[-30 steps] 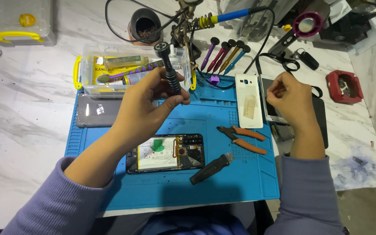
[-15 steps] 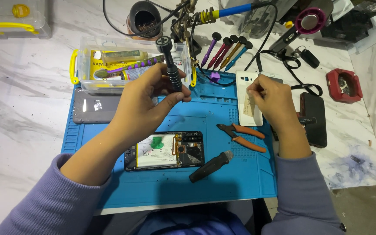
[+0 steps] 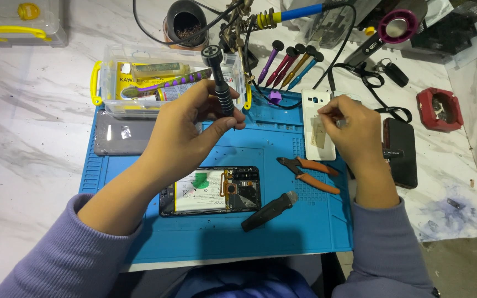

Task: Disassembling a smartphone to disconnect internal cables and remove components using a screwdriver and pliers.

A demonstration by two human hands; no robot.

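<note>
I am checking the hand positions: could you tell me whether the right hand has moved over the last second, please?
Yes. The right hand has shifted left, from beside the black phone onto the white phone back cover.

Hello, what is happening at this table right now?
A person sits at a blue work mat. The left hand holds a black screwdriver upright. The right hand rests on a white phone cover. An opened phone lies on the mat, with orange pliers beside it.
</note>
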